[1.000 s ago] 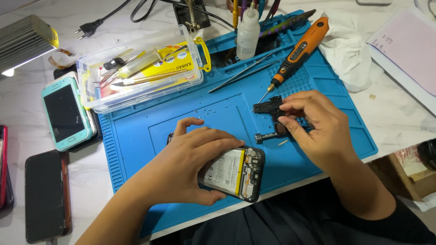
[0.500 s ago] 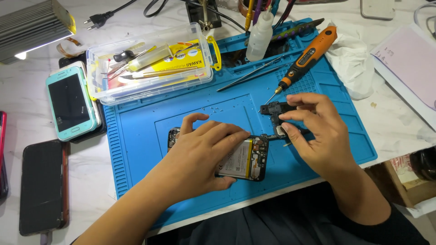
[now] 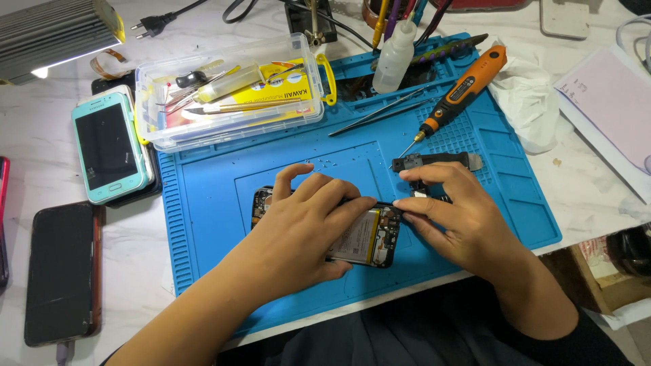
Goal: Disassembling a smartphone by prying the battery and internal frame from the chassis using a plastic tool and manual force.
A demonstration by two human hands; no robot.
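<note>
An opened phone [image 3: 369, 237], back off with its battery and circuit board showing, lies flat on the blue work mat [image 3: 210, 203]. My left hand [image 3: 302, 227] covers most of it and presses it down, fingers reaching its top edge. My right hand [image 3: 458, 217] pinches at the phone's upper right corner, thumb and forefinger meeting the left fingertips there. Whether a small part sits between those fingers is hidden. A black phone part [image 3: 434, 161] lies on the mat just above my right hand.
An orange electric screwdriver [image 3: 461, 91] and tweezers [image 3: 376, 115] lie on the mat's upper right. A clear plastic box of tools [image 3: 230, 98] stands at upper left, a white bottle [image 3: 395, 57] behind. Phones [image 3: 108, 146] [image 3: 61, 271] lie left; a crumpled tissue [image 3: 529, 95] right.
The opened phone went from being held tilted near the front edge to lying flat mid-mat. My right hand left the small black parts and came onto the phone's corner.
</note>
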